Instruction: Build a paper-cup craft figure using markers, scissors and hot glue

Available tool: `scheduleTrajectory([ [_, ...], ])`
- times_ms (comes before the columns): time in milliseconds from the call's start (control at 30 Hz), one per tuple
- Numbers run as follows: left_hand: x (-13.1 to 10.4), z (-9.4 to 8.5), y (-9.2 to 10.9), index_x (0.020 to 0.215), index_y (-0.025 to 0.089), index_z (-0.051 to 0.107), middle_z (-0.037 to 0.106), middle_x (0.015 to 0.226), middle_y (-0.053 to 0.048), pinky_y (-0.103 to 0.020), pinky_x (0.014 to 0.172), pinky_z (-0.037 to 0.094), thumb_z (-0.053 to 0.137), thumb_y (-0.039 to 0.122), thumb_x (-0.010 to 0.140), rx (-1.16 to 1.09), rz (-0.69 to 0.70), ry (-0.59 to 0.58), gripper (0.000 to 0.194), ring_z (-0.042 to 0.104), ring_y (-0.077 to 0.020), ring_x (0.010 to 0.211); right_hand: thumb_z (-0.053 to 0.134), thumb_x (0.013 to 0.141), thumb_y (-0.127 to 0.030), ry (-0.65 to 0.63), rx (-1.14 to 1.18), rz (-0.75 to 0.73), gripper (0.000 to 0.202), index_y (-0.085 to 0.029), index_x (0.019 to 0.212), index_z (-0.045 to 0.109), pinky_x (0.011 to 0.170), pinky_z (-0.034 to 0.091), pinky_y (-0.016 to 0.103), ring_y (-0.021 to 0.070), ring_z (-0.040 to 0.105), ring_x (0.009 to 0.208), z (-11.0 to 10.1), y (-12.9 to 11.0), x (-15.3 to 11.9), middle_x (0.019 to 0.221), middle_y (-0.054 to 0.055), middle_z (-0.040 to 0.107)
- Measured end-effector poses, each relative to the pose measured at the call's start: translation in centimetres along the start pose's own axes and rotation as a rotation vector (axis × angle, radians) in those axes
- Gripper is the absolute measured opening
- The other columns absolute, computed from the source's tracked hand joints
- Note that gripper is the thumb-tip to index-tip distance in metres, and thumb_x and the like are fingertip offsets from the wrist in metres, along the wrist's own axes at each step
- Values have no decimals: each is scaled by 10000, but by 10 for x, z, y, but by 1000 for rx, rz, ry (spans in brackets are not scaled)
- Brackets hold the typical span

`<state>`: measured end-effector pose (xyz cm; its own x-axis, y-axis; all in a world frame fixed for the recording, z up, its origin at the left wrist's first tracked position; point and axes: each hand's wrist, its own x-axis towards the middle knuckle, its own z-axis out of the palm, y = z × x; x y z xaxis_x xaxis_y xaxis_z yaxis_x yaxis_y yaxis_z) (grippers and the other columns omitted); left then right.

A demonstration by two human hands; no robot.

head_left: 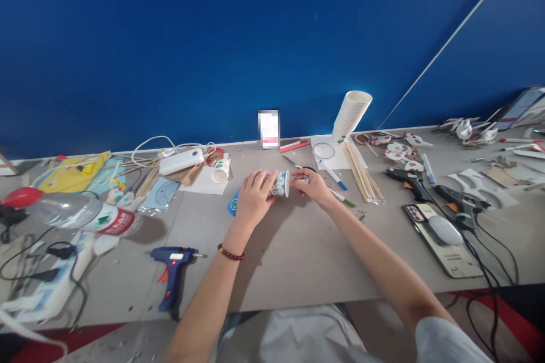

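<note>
A patterned paper cup (281, 184) lies on its side under my left hand (254, 195), whose fingers wrap over it. One end of the cup faces right. Close to that end is my right hand (313, 186), with thumb and fingers pinched together. Whatever sits in that pinch is too small to make out. A blue piece (232, 204) pokes out on the left of my left hand. Behind my right hand lie scissors (292, 162), partly hidden by the fingers.
At front left rests a blue glue gun (172, 272), beside a plastic bottle (89, 215). A tall stack of paper cups (352, 116) leans at the back, near wooden sticks (361, 173). To the right are a black glue gun (411, 184), a phone (443, 244) and cables.
</note>
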<state>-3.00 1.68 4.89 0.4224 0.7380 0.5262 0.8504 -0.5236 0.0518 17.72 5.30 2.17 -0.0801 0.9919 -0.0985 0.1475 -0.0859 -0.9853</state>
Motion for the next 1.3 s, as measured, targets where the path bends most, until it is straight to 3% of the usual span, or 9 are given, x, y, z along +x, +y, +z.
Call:
scheduleTrajectory([
  [167, 0, 0, 2, 1352, 199, 507, 603, 1245, -130, -431, 997, 436, 648, 190, 805, 4, 16, -21, 565, 516, -295, 1197, 767, 631, -401, 16, 0, 27, 423, -177, 966, 637, 413, 420, 202, 84, 554, 491, 0, -2, 0, 917, 45, 687],
  [467, -1, 0, 4, 1370, 210, 491, 595, 1271, -127, -436, 995, 430, 606, 155, 823, 40, 29, -41, 562, 504, -300, 1224, 711, 666, -354, 70, -254, -79, 280, -194, 896, 712, 593, 515, 280, 105, 587, 478, -3, -9, -4, 903, 27, 707],
  [800, -1, -1, 6, 1388, 228, 472, 593, 1274, -129, -442, 995, 435, 624, 174, 819, 41, 41, -60, 591, 507, -300, 1227, 668, 690, -315, 57, -350, -98, 199, -204, 833, 751, 595, 503, 275, 123, 583, 477, -6, -18, -7, 799, 15, 732],
  [1300, 0, -2, 10, 1374, 193, 491, 600, 1275, -124, -430, 979, 436, 585, 176, 845, 80, 83, -48, 537, 509, -300, 1211, 702, 680, -298, 107, -409, -98, 104, -241, 742, 762, 743, 497, 324, 230, 673, 795, -6, -13, -3, 785, 16, 748],
])
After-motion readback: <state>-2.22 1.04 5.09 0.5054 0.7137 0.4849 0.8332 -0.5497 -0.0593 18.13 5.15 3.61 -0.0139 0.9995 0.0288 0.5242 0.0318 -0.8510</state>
